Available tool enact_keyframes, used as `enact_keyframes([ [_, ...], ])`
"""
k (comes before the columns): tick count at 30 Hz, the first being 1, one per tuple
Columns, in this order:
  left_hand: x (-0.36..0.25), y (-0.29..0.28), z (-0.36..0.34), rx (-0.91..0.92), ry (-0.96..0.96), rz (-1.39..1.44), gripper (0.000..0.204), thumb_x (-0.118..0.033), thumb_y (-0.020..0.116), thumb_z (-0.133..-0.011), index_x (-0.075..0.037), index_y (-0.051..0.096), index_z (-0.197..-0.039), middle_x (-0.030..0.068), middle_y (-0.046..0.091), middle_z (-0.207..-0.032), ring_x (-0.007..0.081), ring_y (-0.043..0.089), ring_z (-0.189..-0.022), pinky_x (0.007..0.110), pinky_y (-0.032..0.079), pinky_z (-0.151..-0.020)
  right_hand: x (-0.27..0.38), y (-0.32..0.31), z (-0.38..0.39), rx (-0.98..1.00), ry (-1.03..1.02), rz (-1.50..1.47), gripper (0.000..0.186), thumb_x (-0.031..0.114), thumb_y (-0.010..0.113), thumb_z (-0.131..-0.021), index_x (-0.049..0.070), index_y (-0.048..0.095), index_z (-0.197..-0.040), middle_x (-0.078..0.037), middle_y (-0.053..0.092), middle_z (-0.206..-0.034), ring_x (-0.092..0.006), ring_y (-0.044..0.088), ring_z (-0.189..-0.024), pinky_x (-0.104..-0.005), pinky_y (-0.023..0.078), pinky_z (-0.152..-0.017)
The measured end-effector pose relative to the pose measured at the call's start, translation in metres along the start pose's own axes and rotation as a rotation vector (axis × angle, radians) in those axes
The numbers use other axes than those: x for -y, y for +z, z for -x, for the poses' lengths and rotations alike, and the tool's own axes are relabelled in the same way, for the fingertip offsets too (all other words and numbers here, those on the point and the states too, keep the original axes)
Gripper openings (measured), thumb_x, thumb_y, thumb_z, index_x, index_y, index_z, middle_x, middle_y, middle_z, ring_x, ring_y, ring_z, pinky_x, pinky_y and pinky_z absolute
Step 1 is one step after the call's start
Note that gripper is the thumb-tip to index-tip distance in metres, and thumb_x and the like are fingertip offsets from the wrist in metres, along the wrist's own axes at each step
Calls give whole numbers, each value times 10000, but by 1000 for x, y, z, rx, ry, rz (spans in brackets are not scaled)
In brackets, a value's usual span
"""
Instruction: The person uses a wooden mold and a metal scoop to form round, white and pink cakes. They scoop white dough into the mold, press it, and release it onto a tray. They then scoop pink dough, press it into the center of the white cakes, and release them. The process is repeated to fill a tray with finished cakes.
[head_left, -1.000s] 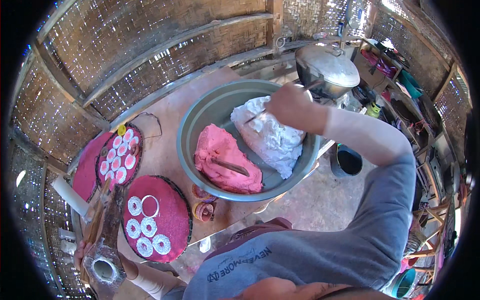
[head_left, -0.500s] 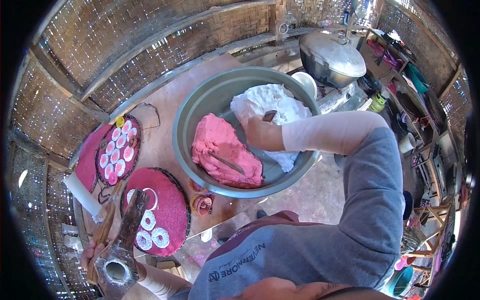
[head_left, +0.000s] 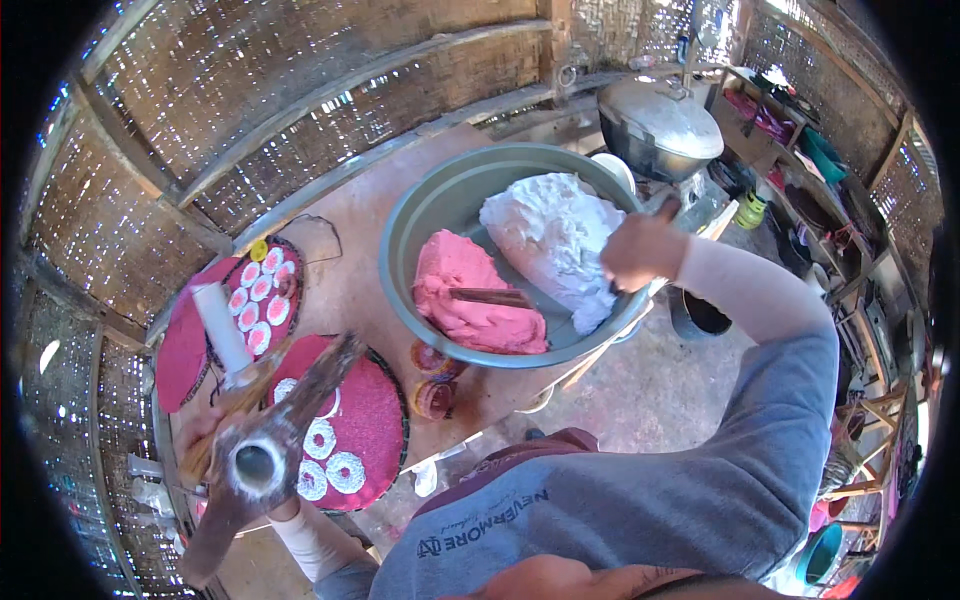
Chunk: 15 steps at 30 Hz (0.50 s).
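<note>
Right hand: the right hand (head_left: 640, 250) is closed in a fist around a thin dark-handled utensil (head_left: 668, 208), only the handle end shows above the knuckles; hand sits over the 3 o'clock rim of the basin, touching the white dough.
Left hand: the left hand (head_left: 205, 440) is low at 8 o'clock of the frame, fingers wrapped around a metal press tool (head_left: 270, 450); grip closed, fingers partly hidden behind the tool.
Press tool: long, grey metal, with a round open cylinder facing the camera; held tilted over the near red tray.
Basin: large grey-green round basin (head_left: 420, 215) at centre of the table.
White dough: lumpy white dough (head_left: 550, 235) in the 2 o'clock half of the basin.
Pink dough: pink dough (head_left: 470, 300) in the 7 o'clock half, touching the white mass; a brown wooden stick (head_left: 490, 296) lies on top of it.
Near tray: round red tray (head_left: 375, 420) at 8 o'clock from the basin, bearing white ring-shaped pieces (head_left: 345, 472).
Far tray: second red tray (head_left: 180, 340) at 9 o'clock, with small pink-and-white discs (head_left: 262, 300) in rows.
White cylinder: a white roll (head_left: 220, 328) stands beside the far tray.
Covered pot: metal pot with lid (head_left: 660, 125) at 1 o'clock, beyond the basin.
</note>
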<state>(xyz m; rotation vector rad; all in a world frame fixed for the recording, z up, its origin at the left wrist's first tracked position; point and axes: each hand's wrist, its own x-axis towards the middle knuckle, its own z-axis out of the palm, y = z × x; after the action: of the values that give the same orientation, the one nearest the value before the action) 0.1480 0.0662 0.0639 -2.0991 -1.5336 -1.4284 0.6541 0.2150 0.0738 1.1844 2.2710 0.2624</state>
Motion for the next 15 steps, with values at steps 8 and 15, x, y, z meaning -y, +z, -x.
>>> enact_keyframes([
  [8, -32, 64, -49, 194, -306, 295, 192, -175, 754, -672, -65, 616, -746, 67, 606, -931, 148, 563, -788, 302, 459, -670, 22, -148, 94, -507, 103, -509, 234, 226, 570, -795, 172, 675, -997, -112, 662, -836, -342, 620, -750, -418, 487, -674],
  [15, -55, 66, -77, -50, 163, 89, 343, -305, 748, -620, -124, 660, -899, 65, 592, -850, 272, 517, -797, 386, 394, -669, 91, -166, 63, -859, -123, -502, 205, 268, 629, -768, 167, 677, -939, -110, 624, -679, -298, 623, -632, -402, 475, -569],
])
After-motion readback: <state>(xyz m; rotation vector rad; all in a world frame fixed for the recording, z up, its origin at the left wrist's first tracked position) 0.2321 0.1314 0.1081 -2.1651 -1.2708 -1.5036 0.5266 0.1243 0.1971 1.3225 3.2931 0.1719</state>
